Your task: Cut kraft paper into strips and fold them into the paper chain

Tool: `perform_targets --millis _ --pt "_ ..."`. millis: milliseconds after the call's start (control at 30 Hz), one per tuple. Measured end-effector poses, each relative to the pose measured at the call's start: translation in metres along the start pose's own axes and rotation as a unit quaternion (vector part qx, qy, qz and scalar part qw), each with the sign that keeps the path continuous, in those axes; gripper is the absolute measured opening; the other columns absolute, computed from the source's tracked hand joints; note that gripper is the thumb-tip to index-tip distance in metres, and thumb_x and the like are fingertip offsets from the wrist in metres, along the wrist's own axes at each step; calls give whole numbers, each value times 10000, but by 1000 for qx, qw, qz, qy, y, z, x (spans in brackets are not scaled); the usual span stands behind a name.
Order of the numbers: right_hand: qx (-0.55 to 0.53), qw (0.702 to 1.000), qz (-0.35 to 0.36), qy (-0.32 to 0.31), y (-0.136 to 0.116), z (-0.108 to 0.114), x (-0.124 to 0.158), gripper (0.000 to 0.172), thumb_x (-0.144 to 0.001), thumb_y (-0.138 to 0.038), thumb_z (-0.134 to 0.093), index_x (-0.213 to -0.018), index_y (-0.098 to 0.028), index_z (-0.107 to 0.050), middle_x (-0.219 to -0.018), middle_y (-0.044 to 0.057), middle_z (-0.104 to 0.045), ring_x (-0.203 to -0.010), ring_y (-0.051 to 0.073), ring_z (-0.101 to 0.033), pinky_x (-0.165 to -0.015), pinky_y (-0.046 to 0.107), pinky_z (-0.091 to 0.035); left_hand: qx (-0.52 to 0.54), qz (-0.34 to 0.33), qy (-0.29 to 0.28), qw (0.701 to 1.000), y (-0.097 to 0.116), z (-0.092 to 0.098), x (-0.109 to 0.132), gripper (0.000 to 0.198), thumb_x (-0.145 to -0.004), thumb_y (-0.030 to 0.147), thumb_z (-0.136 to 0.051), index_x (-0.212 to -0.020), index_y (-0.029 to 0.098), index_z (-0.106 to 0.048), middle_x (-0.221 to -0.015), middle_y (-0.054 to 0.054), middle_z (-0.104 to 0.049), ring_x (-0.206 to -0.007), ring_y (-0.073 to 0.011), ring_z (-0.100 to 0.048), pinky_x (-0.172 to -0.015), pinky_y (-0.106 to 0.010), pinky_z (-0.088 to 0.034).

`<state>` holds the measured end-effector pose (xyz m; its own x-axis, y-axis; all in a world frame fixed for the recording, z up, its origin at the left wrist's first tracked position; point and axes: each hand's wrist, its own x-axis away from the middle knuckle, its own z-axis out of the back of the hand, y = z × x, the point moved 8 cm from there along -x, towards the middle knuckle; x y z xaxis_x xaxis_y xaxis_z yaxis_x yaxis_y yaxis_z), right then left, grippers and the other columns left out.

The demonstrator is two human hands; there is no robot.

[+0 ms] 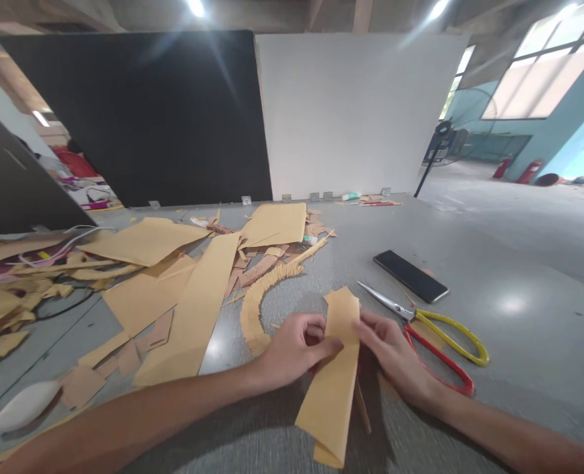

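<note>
**Two hands pinching a folded paper strip between scraps and scissors**

A person is holding a folded tan paper strip (340, 388) above the near middle of the grey table (499, 257). The left hand (296, 345) is gripping its left side, the thumb lying across the paper's face. The right hand (394, 355) is pinching the right edge between thumb and fingers. A thin stick-like piece (363, 407) is showing just beside the paper's lower right edge.

Red-and-yellow-handled scissors (396, 307) are lying close by the right hand, their blades pointing towards the upper end of the paper; the hand is partly covering the red handle. Beyond them a dark-screened phone (410, 275) is resting at a slant.

Near the left hand, a pleated paper band (253, 306) is curving across the table, its near end disappearing behind the wrist. Farther left, a long flat strip (193, 309) is lying over loose scraps (143, 289), crowding that side. A white rounded object (25, 406) is sitting near the left forearm, and a white cord (67, 242) is trailing among the offcuts. A black panel (148, 118) and a white panel (355, 112) are standing along the far edge.
</note>
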<state>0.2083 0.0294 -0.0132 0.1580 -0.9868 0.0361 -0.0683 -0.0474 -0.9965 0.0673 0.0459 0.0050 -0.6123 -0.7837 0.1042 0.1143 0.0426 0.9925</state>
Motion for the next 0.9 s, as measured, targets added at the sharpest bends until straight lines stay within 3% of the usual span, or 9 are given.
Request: perform_targets --millis 100,233,367,533,667,900 --pt "32 998 19 -41 -4 -8 0 404 -916 -529 -679 -1029 -151 -765 -823 57 -735 -694 201 -662 -629 291 -525 -4 0 -23 1000 -7 -4 -1 477 -933 569 -627 -990 103 -709 -838 -103 -702 -609 -135 -605 -523 -233 -414" --pt "41 997 32 -56 -9 -12 1 349 -934 -483 -672 -992 -153 -768 -829 57 -723 -718 191 -646 -640 280 -510 -15 -26 -12 999 -11 -4 -3 510 -958 590 -577 -955 97 -711 -817 -85 -680 -619 -125 -573 -555 -238 -393" --pt "60 996 25 -54 -4 -11 0 336 -932 -484 -672 -951 -159 -754 -794 43 -699 -622 150 -592 -550 244 -465 -33 -41 -8 999 -10 -6 -1 476 -955 567 -596 -919 105 -703 -786 -60 -664 -640 -123 -560 -548 -220 -352" --pt "48 998 20 44 0 8 -4 366 -916 -531 -671 -949 -167 -697 -624 -16 -613 -434 100 -483 -400 209 -365 -12 -35 -35 999 -9 -9 2 444 -932 550 -637 -1012 120 -709 -877 -82 -697 -697 -137 -594 -597 -222 -403" --pt "19 993 6 115 -1 21 -6 430 -894 -577 -676 -1052 -176 -669 -515 -42 -568 -418 128 -494 -401 227 -415 -8 -15 -80 997 -11 -12 3 444 -885 538 -694 -1061 130 -718 -888 -74 -694 -710 -144 -597 -607 -225 -412" --pt "7 991 29 131 1 26 -7 369 -882 -546 -705 -933 -186 -644 -619 -23 -592 -483 127 -532 -444 238 -453 -146 -41 -18 988 -8 -8 -2 380 -900 503 -634 -847 134 -709 -683 -7 -586 -565 -107 -450 -511 -235 -289"
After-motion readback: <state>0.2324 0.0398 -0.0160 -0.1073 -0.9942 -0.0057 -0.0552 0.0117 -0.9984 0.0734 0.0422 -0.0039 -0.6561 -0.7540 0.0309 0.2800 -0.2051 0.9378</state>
